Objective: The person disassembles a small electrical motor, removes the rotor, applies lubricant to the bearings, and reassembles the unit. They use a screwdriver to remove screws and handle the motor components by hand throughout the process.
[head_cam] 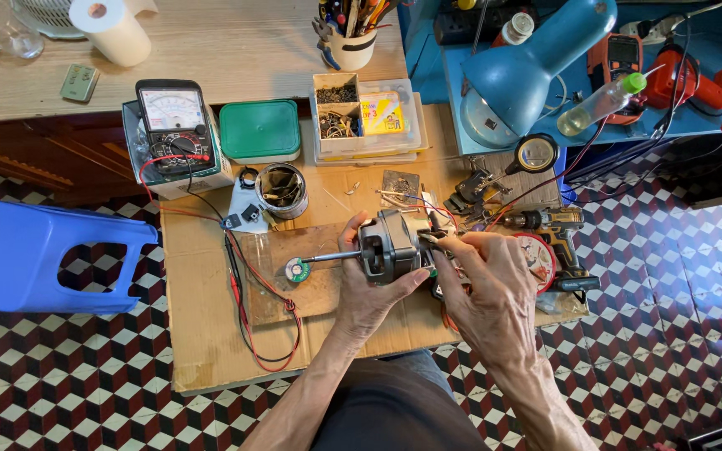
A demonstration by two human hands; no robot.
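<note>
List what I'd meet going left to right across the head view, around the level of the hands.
Blue plastic stool → red and black test leads → left hand holding the electric motor → right hand → cordless drill

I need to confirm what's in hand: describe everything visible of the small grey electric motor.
The small grey metal electric motor lies on its side above the brown cardboard sheet, its thin steel shaft pointing left. The left hand cradles it from below; the right hand pinches thin wires at its right end. Its far side is hidden.

cardboard sheet [211,334], multimeter [173,125], solder tin [282,190]
</note>
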